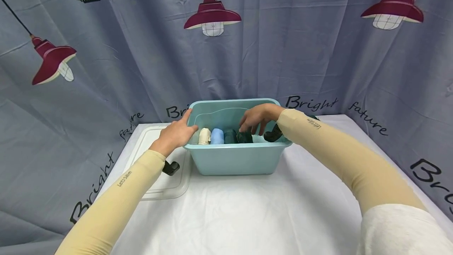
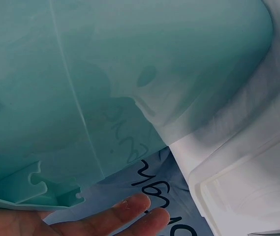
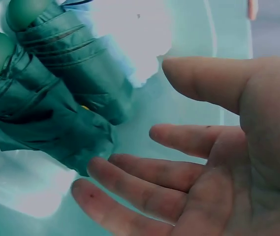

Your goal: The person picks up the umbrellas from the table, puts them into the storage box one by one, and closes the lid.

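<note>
A light teal plastic bin stands on the table. Inside, along its near wall, folded umbrellas stand side by side: a cream one, a light blue one, a dark teal one and a dark green one. My left hand rests at the bin's left rim, thumb over the edge and straight fingers outside the wall. My right hand reaches into the bin, just over the dark green umbrella. Its spread fingers lie beside a green umbrella, and the palm holds nothing.
A translucent white lid lies flat on the white-clothed table, left of the bin and partly under my left arm. Behind the table hangs a grey-blue curtain printed with red lamps. Black wrist camera mounts show at both wrists.
</note>
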Action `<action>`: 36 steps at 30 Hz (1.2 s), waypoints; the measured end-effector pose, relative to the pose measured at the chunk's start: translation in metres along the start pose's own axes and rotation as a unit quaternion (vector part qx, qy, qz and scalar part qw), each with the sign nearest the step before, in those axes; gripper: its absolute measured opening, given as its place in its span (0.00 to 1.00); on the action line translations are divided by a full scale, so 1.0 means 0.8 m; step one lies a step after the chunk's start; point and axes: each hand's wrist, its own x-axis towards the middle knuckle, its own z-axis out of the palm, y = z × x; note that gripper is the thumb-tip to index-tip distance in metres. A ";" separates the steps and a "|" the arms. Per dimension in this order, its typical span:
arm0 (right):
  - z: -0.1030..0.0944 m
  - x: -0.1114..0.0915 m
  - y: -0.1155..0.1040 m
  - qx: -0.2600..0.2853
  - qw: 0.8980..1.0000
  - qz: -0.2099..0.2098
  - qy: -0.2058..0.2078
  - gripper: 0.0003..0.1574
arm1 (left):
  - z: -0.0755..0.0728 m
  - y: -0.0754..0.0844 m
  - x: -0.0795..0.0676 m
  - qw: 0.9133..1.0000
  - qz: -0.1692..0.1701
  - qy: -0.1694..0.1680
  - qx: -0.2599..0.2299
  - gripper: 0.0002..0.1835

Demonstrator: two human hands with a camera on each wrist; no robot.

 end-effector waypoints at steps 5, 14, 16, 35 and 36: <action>-0.008 -0.017 0.000 0.005 0.999 -0.023 0.029 0.41 | -0.001 -0.001 -0.002 1.000 -0.007 -0.005 0.001 0.42; -0.010 -0.053 -0.003 0.016 0.995 -0.044 0.083 0.36 | -0.001 -0.003 -0.005 1.000 -0.007 0.000 0.000 0.42; -0.011 -0.060 0.000 0.015 0.994 -0.050 0.095 0.36 | -0.001 -0.003 -0.005 1.000 -0.007 0.001 0.001 0.42; -0.011 -0.133 0.043 0.036 0.971 -0.100 0.213 0.38 | -0.004 0.001 -0.003 1.000 0.000 -0.004 0.000 0.42; -0.010 -0.137 0.045 0.041 0.970 -0.100 0.220 0.38 | -0.003 0.002 -0.003 1.000 -0.001 -0.005 0.000 0.42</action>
